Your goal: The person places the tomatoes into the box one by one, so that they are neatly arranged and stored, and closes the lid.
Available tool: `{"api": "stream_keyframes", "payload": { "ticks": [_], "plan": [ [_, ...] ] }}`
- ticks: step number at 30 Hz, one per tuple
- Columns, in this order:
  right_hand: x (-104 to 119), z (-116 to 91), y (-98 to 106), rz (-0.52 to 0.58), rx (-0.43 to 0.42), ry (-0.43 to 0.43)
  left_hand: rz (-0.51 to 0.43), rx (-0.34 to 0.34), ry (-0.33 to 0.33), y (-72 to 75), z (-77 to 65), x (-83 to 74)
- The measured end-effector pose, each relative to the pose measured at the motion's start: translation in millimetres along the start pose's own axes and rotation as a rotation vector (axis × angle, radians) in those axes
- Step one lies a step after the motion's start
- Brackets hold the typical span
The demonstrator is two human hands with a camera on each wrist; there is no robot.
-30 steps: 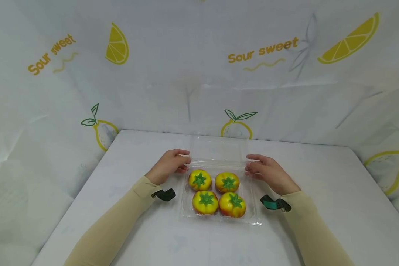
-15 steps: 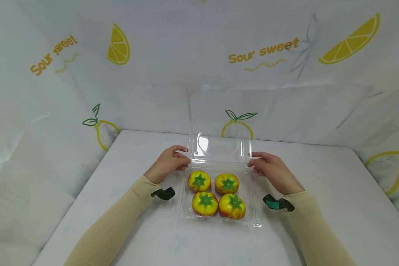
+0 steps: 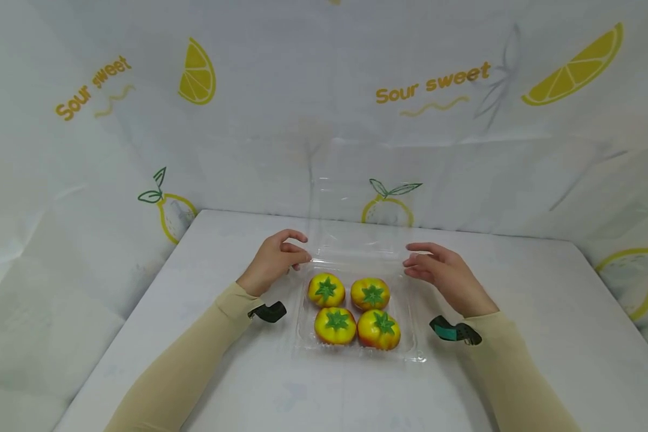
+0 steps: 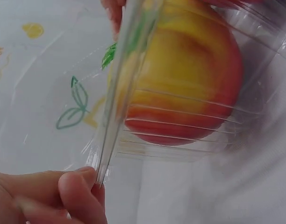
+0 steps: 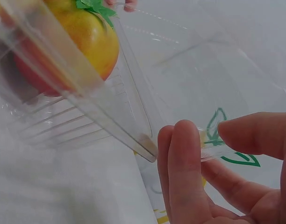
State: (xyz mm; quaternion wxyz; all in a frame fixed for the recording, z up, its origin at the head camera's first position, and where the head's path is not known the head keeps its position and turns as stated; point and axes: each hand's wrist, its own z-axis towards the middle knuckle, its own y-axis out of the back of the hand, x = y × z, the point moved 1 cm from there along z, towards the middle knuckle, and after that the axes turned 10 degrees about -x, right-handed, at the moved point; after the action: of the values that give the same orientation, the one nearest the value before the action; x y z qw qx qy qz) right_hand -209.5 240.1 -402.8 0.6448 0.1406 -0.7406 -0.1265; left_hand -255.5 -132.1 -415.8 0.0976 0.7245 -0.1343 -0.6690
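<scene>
A clear plastic clamshell box (image 3: 413,327) lies on the table with several yellow-and-red fruits (image 3: 335,329) inside, each topped by a green star-shaped calyx. Its see-through lid (image 3: 351,237) stands raised at the back. My left hand (image 3: 274,259) pinches the box's left edge near the hinge; the left wrist view shows thumb and fingertips meeting at that corner (image 4: 100,179). On the opposite side, my right hand (image 3: 447,273) is beside the lid's edge, its thumb apart from the fingers. A strip of clear plastic (image 5: 215,152) shows between them in the right wrist view.
The white table (image 3: 237,384) spreads around the box on all sides. Behind it hangs a white cloth (image 3: 270,90) printed with lemons and lettering. Dark wrist devices (image 3: 453,330) sit close to the table on both arms.
The lid has swung up from leaning low at the back to standing higher. Both hands have shifted slightly upward with it, and my left index finger has lifted. The fruits stay in place.
</scene>
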Motion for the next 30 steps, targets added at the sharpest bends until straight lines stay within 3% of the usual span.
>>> {"api": "stream_keyframes", "payload": {
  "ticks": [6,13,22,26,30],
  "plan": [
    [0,0,3,0.043,0.007,0.023,-0.119,-0.013,0.034,-1.0,0.9,-1.6],
    [1,-1,5,0.103,0.012,0.061,-0.162,-0.017,0.053,-1.0,-1.1,-4.5],
    [1,0,7,0.133,0.007,0.083,-0.241,0.067,0.035,1.1,-4.9,-10.0],
    [2,2,8,0.129,0.015,0.075,-0.347,0.113,0.033,2.8,-5.4,-11.4],
    [4,1,9,0.151,0.029,0.056,-0.412,0.115,0.055,2.6,-3.8,-12.6]
  ]
}}
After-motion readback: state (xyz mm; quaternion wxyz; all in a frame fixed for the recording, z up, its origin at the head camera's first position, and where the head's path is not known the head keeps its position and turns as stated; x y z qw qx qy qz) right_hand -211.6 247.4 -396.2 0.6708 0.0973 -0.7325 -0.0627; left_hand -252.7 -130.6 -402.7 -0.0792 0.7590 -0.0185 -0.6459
